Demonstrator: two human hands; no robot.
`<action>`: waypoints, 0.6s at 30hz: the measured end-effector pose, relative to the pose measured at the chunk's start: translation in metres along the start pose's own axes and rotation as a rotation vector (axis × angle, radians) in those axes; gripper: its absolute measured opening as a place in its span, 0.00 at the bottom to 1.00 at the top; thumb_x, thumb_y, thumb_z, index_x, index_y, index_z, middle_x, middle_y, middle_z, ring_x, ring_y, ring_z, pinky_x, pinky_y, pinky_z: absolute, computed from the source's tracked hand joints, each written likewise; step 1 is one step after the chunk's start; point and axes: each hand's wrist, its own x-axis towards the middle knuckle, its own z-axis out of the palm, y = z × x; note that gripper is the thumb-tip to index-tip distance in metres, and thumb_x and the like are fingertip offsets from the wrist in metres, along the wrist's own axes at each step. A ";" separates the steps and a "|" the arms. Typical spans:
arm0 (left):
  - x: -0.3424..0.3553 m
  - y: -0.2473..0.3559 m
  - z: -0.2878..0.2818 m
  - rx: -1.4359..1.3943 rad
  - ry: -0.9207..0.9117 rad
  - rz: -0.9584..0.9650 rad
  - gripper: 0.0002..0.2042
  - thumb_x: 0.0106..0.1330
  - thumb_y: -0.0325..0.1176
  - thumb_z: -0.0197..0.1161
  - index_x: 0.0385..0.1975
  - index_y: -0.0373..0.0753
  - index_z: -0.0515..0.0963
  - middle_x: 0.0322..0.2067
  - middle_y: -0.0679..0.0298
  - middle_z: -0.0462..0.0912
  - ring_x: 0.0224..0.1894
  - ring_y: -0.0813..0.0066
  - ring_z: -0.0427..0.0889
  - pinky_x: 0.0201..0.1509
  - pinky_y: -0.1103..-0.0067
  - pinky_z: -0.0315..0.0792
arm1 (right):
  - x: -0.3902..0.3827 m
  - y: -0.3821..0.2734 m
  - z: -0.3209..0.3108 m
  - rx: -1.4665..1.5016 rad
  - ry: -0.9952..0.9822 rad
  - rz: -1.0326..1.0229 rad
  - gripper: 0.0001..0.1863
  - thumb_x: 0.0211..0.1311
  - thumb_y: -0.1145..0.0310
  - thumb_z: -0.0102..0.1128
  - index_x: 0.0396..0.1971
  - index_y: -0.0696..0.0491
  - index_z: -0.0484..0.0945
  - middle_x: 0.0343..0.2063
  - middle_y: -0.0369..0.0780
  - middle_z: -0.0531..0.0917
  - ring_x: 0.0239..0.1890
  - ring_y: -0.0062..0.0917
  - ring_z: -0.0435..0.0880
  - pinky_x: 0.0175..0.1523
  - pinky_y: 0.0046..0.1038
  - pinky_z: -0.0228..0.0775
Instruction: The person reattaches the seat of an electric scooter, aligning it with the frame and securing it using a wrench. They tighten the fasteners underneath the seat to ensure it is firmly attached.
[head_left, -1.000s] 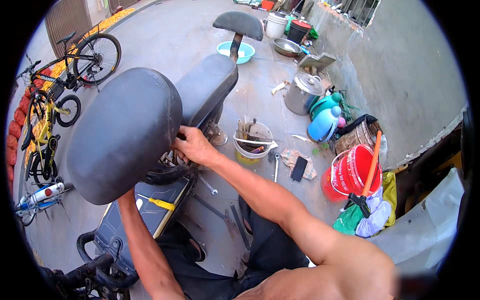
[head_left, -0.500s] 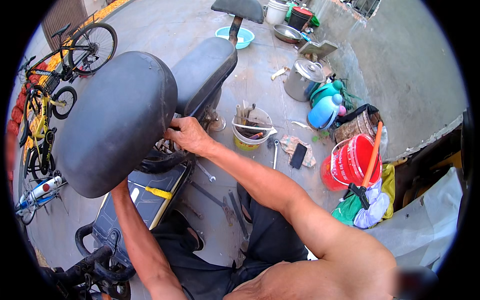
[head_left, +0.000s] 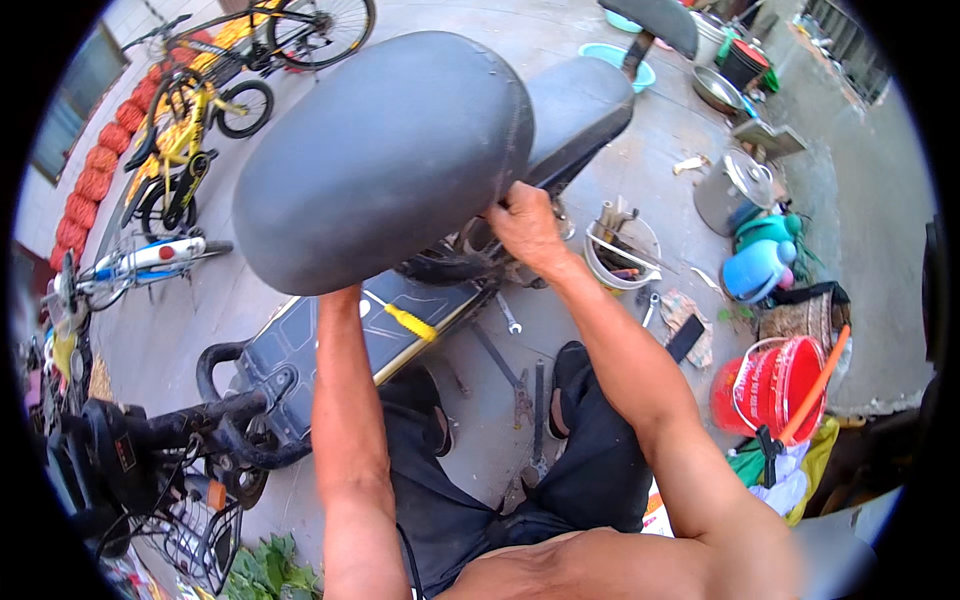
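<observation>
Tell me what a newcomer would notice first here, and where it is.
The big black seat left of centre dominates, with the right hand at its lower right edge. Below it, a yellow-handled tool lies bright on the dark footboard. Toward the right, a red bucket stands out.

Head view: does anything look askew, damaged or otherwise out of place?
The black padded oval seat looks askew, apparently tipped up above dark frame parts, with the right hand at its edge. A yellow-handled screwdriver lies loose on the dark footboard, and a silver wrench on the grey ground.
</observation>
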 end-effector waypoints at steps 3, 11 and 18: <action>-0.001 0.005 0.003 -0.033 0.009 -0.018 0.28 0.66 0.37 0.64 0.64 0.42 0.65 0.63 0.58 0.68 0.64 0.63 0.65 0.69 0.67 0.57 | 0.004 -0.001 0.003 0.027 -0.025 0.082 0.12 0.58 0.69 0.62 0.40 0.58 0.79 0.34 0.50 0.84 0.40 0.43 0.84 0.43 0.33 0.74; 0.001 0.008 0.006 -0.067 0.026 -0.028 0.26 0.65 0.36 0.64 0.63 0.42 0.66 0.61 0.59 0.70 0.62 0.64 0.67 0.67 0.68 0.59 | 0.005 0.010 0.010 -0.018 0.000 0.063 0.11 0.57 0.69 0.62 0.38 0.58 0.80 0.30 0.51 0.83 0.37 0.43 0.85 0.40 0.33 0.74; 0.001 0.011 0.006 -0.091 0.018 -0.031 0.25 0.65 0.36 0.64 0.61 0.41 0.68 0.59 0.59 0.71 0.61 0.64 0.69 0.65 0.68 0.61 | 0.006 0.021 0.012 0.051 0.045 0.021 0.09 0.59 0.71 0.61 0.38 0.57 0.80 0.29 0.49 0.85 0.31 0.28 0.85 0.39 0.28 0.74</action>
